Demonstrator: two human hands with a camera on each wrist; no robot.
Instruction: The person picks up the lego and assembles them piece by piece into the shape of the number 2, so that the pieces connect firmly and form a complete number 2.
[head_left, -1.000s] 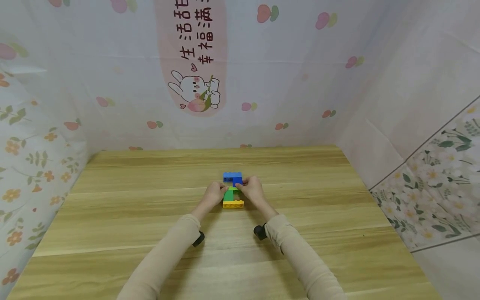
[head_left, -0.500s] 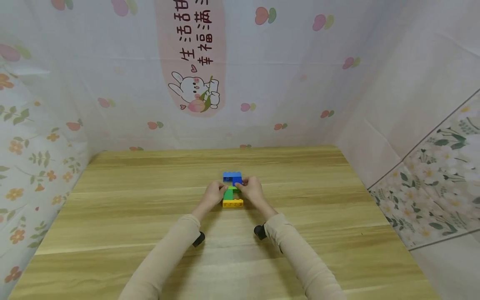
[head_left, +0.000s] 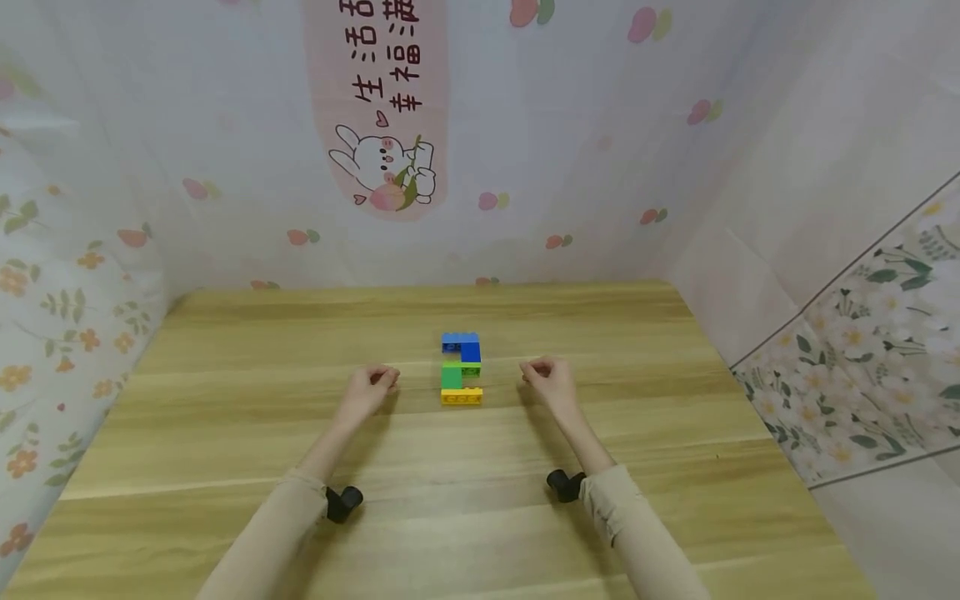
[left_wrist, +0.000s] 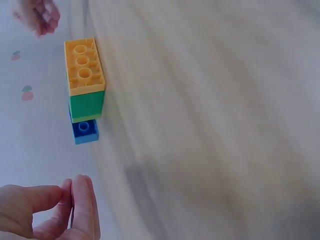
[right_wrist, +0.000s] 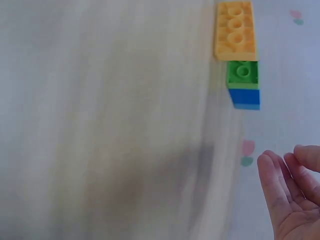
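Observation:
A joined stack of toy building bricks lies on its side on the table, zigzagging away from me. The yellow brick (head_left: 461,397) is nearest, followed by a green brick (head_left: 452,378), a lime-green brick (head_left: 470,367), a dark blue brick (head_left: 470,353) and a lighter blue brick (head_left: 460,339). To the left of it, apart from the bricks, is my left hand (head_left: 370,387), loosely curled and holding nothing. My right hand (head_left: 553,383) hovers on the other side, also without anything between its relaxed fingers. In the left wrist view, studless hollow undersides show on the yellow brick (left_wrist: 82,89).
The wood-grain table (head_left: 450,500) reaches back to a white printed cloth (head_left: 525,158) hanging behind it. Patterned cloth also hangs at the left and right sides. A black strap-mounted device (head_left: 345,504) sits on the left wrist, and another black device (head_left: 564,485) on the right.
Both hands have let go of the bricks and drawn apart, the left one to the left and the right one to the right. The brick stack stays in place; the head view shifts slightly.

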